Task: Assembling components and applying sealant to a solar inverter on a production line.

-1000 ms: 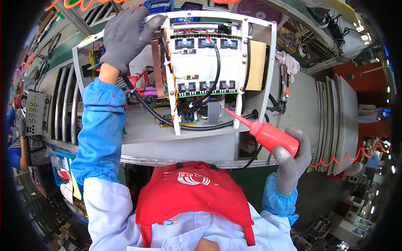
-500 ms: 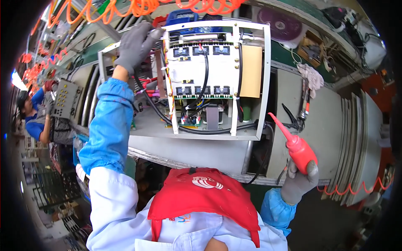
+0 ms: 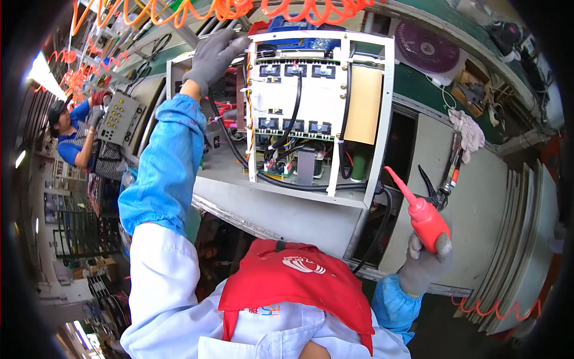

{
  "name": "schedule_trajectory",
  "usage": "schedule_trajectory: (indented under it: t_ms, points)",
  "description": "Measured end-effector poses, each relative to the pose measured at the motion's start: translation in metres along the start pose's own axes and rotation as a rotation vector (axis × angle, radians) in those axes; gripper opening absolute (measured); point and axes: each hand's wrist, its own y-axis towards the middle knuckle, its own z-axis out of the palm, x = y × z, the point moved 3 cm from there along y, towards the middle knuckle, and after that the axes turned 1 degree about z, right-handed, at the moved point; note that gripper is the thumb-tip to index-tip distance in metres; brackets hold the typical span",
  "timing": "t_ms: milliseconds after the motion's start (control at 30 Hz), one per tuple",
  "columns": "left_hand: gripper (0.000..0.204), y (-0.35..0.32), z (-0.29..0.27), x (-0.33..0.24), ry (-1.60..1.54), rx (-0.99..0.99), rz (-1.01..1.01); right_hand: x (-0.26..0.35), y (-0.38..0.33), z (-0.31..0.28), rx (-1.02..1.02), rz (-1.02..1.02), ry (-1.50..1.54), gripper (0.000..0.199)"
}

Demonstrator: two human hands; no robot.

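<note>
A grey metal chassis (image 3: 390,78) stands on the bench, its open side showing circuit boards, black cables and a white panel (image 3: 276,103). My left hand (image 3: 214,60), in a grey glove, grips the chassis at its upper left corner; some of its fingertips are hidden. Lower right, my gloved right hand (image 3: 426,263) is wrapped round a red squeeze bottle (image 3: 428,221). The bottle's long tapered nozzle points up and left, beside the lower right corner of the chassis without touching it.
Black-handled pliers (image 3: 429,184) and a pale rag (image 3: 467,130) lie right of the chassis. Behind are a blue bin (image 3: 293,25), a purple fan (image 3: 428,48) and orange coiled hoses (image 3: 230,9). Panels (image 3: 514,239) stand at right. A co-worker (image 3: 75,134) handles a grey box at left.
The view has shifted slightly, so the chassis and the co-worker appear farther right. My left hand stays at the chassis corner; the right still holds the squeeze bottle.
</note>
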Motion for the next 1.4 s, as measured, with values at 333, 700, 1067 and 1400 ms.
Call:
schedule_trajectory:
  t_ms: [333, 700, 1067, 1400]
  points:
    - [0.052, -0.003, 0.006, -0.002, 0.069, -0.153, 0.157, -0.007, -0.029, -0.017, -0.003, -0.01, 0.083, 0.063]
    - [0.055, -0.001, 0.002, -0.007, 0.101, -0.086, 0.158, -0.007, -0.112, 0.062, -0.053, -0.05, -0.11, 0.062]
    - [0.049, -0.004, 0.003, 0.006, -0.018, -0.202, 0.243, -0.025, -0.156, 0.213, 0.061, -0.649, -1.259, 0.043]
    - [0.045, -0.002, -0.001, 0.004, -0.144, -0.119, 0.158, -0.065, -0.089, 0.275, 0.284, -0.72, -1.525, 0.037]
